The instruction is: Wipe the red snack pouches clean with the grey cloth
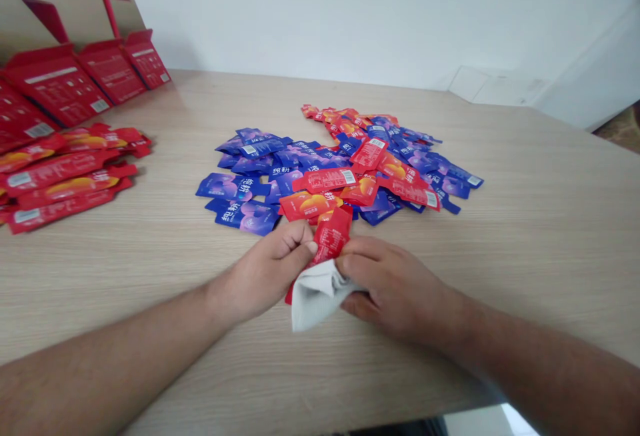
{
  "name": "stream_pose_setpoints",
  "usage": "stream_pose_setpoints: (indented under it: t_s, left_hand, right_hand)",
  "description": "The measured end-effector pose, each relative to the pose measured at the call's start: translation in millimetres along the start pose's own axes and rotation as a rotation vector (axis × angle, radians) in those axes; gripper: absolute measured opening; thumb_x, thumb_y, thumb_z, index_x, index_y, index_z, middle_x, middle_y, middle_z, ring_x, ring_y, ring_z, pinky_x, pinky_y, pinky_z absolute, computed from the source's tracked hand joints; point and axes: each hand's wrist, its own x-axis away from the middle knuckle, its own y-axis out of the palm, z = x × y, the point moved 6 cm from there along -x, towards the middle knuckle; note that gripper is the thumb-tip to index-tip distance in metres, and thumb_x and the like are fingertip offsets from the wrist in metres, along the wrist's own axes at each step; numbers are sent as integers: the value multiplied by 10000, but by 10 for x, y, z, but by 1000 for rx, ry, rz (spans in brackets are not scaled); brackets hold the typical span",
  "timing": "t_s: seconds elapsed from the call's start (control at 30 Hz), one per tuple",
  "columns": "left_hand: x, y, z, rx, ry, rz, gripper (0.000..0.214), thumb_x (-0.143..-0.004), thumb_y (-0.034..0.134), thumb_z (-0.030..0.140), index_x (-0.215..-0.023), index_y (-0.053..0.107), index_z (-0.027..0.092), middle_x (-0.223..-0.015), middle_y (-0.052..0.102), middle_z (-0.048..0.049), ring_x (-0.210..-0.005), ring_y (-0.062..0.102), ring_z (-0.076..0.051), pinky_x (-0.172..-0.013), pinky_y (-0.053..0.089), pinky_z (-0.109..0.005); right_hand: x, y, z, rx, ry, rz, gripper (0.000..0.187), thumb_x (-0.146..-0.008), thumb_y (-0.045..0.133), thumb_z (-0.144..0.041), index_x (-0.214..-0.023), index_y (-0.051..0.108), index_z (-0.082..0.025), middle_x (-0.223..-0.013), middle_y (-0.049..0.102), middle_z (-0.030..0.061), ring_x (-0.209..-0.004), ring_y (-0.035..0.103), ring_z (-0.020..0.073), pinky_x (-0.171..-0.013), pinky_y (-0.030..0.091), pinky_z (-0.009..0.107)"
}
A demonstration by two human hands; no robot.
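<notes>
Red flat glossy sachet with white print [332, 236], held up off the near middle of the pale wood-grain table [170, 369], between both hands, tilted with upper end leaning right. Left hand [267, 266] grips its left edge: thumb tip pressed on the printed face, index finger bent beside it, other fingers curled in; their tips hidden. Right hand [393, 283] at the sachet's right edge, fingers bent and pinching a whitish ribbed fabric cloth [314, 301] bunched at the fingertips; cloth hangs down and left across the sachet's lower part, a red corner sticking out past its left side under the left hand. Upper end of sachet clears the fingers, overlapping in view the near edge of a loose heap of red-orange and blue-purple printed flat sachets [325, 176]; cannot tell if it touches them. Heap spreads across table centre, blue mostly left and right, red in between. Far left: stacked rows of red-orange printed sachets [70, 169], just in front of open red cardboard boxes with brown inner flaps [65, 86]. White wall [310, 16] behind.
</notes>
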Motion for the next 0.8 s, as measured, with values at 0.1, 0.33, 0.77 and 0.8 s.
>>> stream_pose_setpoints:
  t_s: [0.1, 0.33, 0.77, 0.8]
  left_hand:
    - [0, 12, -5, 9, 4, -12, 270, -956, 599, 402, -816, 515, 187, -720, 560, 24, -589, 458, -97, -541, 401, -209]
    - [2, 9, -8, -11, 9, -27, 270, -977, 566, 394, -808, 509, 190, -698, 530, 33, -589, 455, -99, -538, 393, -206]
    - [13, 19, 14, -5, 7, -7, 279, -971, 573, 391, -791, 509, 188, -686, 520, 31, -585, 436, -97, -517, 375, -196]
    - [13, 16, 16, -7, 10, -1, 283, -970, 575, 394, -789, 510, 188, -689, 518, 31, -588, 435, -97, -518, 376, -196]
  right_hand:
    - [1, -132, 160, 70, 142, 140, 121, -923, 652, -257, -937, 544, -203, -990, 624, 66, -890, 585, 215, -792, 480, 348]
    - [1, 17, -59, 15, -18, -26, 98, -899, 655, -198, -916, 562, -219, -980, 626, 33, -884, 582, 192, -785, 475, 315]
    - [1, 35, -83, 15, -43, -38, 98, -905, 658, -200, -922, 564, -222, -971, 626, 30, -879, 584, 193, -784, 473, 312]
    - [0, 27, -72, 20, -34, -32, 94, -909, 656, -204, -930, 566, -221, -978, 628, 32, -887, 586, 195, -790, 473, 316]
